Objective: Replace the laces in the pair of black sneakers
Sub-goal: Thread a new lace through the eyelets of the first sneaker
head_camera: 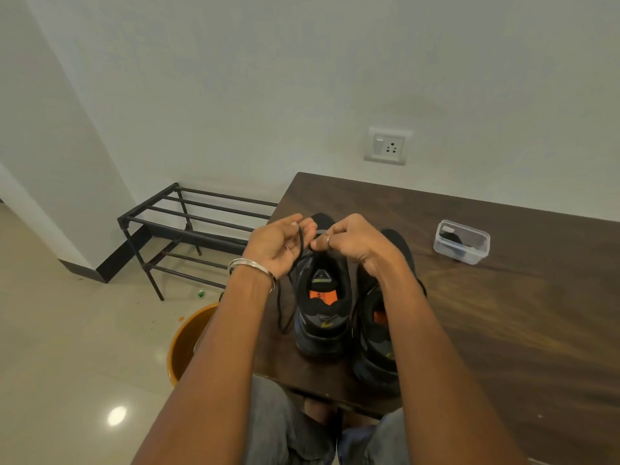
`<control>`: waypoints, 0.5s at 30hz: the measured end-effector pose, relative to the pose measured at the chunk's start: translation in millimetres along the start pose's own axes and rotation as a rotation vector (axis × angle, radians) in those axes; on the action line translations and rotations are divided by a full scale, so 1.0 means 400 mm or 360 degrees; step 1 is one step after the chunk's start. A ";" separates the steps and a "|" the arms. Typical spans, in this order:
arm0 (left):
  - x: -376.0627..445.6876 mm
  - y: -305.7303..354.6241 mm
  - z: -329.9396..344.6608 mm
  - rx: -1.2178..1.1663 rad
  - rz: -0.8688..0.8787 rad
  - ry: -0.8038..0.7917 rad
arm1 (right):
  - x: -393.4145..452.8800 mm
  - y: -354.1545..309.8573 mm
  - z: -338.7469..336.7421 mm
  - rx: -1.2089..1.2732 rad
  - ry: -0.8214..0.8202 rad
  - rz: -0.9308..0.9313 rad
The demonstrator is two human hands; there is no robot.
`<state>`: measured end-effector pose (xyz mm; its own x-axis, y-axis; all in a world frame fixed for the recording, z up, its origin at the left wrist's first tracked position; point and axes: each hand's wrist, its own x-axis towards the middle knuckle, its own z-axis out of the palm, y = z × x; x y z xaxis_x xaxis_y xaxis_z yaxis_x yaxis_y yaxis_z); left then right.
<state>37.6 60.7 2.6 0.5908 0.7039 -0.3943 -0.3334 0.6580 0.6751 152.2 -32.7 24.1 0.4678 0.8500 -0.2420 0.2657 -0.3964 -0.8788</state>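
Two black sneakers are standing side by side on the worktop [503,313], heels toward the person. Above the left sneaker [320,317], the left hand [280,245] is curling its fingers round a black lace [297,263], whose end is trailing down beside the shoe. The right hand [349,241] is pinching the lace just beside it, over the tongue. The right sneaker [377,350] is sitting partly under the right forearm.
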 end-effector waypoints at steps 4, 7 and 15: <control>-0.007 0.008 0.014 -0.0325 -0.0057 -0.0160 | 0.014 0.006 0.014 -0.0173 0.0129 -0.0127; -0.016 0.016 0.014 -0.0567 -0.0122 -0.0224 | 0.013 -0.005 0.013 0.0052 0.0055 -0.0130; -0.007 0.022 0.007 -0.0618 -0.0106 -0.0212 | -0.013 -0.014 0.009 0.0231 -0.0405 0.0117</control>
<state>35.1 63.9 11.4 0.7017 0.6325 -0.3280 -0.5287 0.7708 0.3553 145.3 -33.6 28.7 0.2503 0.8878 -0.3862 0.1069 -0.4218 -0.9004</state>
